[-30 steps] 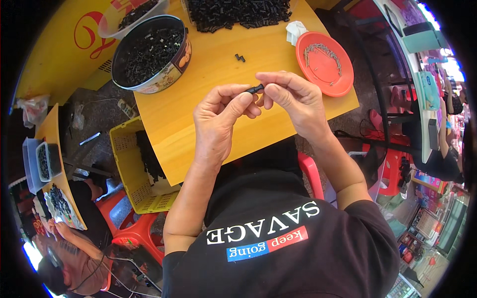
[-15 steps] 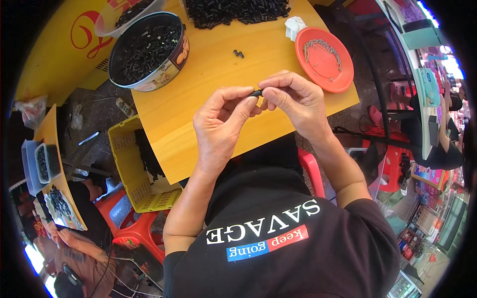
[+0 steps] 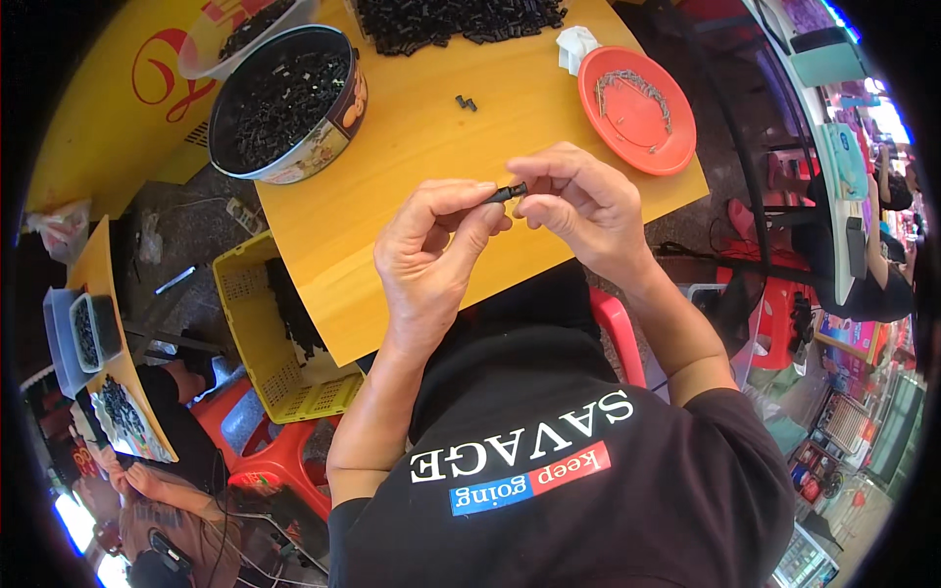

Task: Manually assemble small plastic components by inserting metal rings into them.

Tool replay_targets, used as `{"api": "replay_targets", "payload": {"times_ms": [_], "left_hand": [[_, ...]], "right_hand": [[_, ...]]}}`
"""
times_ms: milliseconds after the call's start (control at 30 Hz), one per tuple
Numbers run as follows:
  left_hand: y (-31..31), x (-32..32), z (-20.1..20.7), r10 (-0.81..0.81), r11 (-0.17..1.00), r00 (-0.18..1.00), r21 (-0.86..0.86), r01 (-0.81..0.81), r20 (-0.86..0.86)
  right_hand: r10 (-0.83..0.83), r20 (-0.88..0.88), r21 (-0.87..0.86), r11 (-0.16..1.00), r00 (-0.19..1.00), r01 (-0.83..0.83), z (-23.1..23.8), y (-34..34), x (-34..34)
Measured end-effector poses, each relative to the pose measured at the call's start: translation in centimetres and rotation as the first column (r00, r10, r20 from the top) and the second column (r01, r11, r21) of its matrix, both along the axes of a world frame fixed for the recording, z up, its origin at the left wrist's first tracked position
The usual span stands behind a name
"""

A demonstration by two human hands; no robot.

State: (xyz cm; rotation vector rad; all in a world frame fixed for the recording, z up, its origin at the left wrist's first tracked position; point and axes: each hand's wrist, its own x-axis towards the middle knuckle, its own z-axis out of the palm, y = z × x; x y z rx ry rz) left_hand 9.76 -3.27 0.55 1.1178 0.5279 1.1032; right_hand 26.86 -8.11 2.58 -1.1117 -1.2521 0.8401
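Over the table's near part, my left hand (image 3: 431,240) pinches a small black cylindrical plastic piece (image 3: 505,194) between thumb and fingertips. The piece points to the right, and its narrower right end sticks out of the pinch. Beside that end is my right hand (image 3: 588,206), with thumb and index finger parted around it; nothing shows held in it. Farther back on the table, a couple of loose small black pieces (image 3: 466,103) lie together. At the table's right, a red plate (image 3: 598,145) carries a scatter of small thin metal pins (image 3: 642,88).
On the wooden table (image 3: 333,284), a round tin (image 3: 328,147) full of black pieces stands left. A heap of black pieces (image 3: 461,22) lies at the back. Crumpled white tissue (image 3: 576,47) touches the plate. A yellow crate (image 3: 245,304) is at left; another person's hands (image 3: 127,475) work lower left.
My right thumb and index finger have parted from the black piece, baring its right end. My left hand keeps its pinch. The view has shifted slightly.
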Motion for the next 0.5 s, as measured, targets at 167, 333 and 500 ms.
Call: {"api": "replay_targets", "payload": {"times_ms": [167, 333, 500], "left_hand": [[-0.14, -0.28, 0.72, -0.065, 0.991, 0.996, -0.124, 0.057, -0.062], [0.25, -0.64, 0.45, -0.120, 0.976, 0.993, -0.185, 0.114, -0.022], [0.28, -0.77, 0.41, -0.105, 0.980, 0.992, -0.174, 0.092, -0.069]], "right_hand": [[0.019, 0.113, -0.030, 0.999, 0.993, -0.016, -0.02, -0.06, 0.26], [0.020, 0.171, 0.004, 1.000, 0.985, -0.021, 0.17, 0.04, 0.21], [-0.006, 0.247, -0.020, 1.000, 0.969, 0.011, 0.29, -0.07, 0.57]]}}
